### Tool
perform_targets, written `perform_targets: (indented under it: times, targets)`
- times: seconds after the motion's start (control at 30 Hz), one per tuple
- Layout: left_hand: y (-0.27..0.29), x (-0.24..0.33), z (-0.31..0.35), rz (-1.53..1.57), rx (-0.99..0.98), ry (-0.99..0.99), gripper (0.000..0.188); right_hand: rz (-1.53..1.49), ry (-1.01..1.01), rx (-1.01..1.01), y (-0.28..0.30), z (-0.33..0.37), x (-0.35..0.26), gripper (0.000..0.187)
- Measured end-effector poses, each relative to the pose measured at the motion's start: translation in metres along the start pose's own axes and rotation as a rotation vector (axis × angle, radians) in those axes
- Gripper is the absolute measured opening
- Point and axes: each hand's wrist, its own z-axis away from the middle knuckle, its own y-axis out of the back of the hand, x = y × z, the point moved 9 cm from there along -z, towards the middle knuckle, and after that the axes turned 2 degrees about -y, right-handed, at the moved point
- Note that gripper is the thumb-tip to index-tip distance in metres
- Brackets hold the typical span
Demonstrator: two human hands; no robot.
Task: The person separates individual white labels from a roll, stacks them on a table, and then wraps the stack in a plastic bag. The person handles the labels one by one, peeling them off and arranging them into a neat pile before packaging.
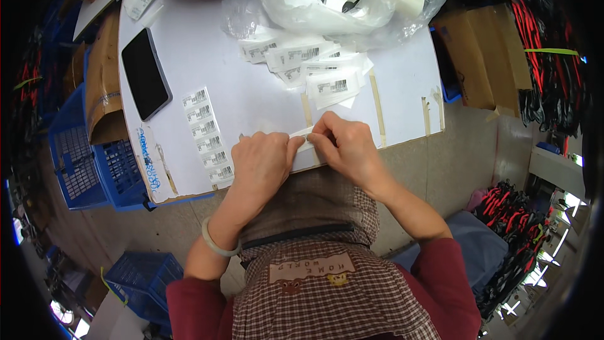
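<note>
Close together at the table's near edge, my two hands work on a small white strip (304, 147). My left hand (261, 158) is closed, thumb and fingers pinching it from the left. From the right, the fingertips of my right hand (348, 148) pinch the same piece. Its exact kind is partly hidden by the fingers. A sheet of barcode labels (202, 129) lies left of my left hand. Beyond my hands is a loose pile of flat white pieces with barcode labels (330, 85).
A clear plastic bag (277, 9) with white pieces inside stands at the table's far side. A dark phone (146, 75) lies at the left. Cardboard boxes (481, 56) and blue crates (78, 157) flank the white table (402, 69). Black and red items hang at far right.
</note>
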Motion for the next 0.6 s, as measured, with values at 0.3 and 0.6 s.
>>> perform_targets:
  times: [0.3, 0.6]
  targets:
    - [0.041, 0.020, -0.053, 0.097, 0.143, -0.099, 0.050, -0.047, -0.066, 0.119, 0.054, -0.046, 0.021, 0.020]
    - [0.006, 0.007, -0.068, 0.490, -0.356, 0.146, 0.028, 0.377, 0.040, 0.189, 0.067, -0.040, 0.002, 0.033]
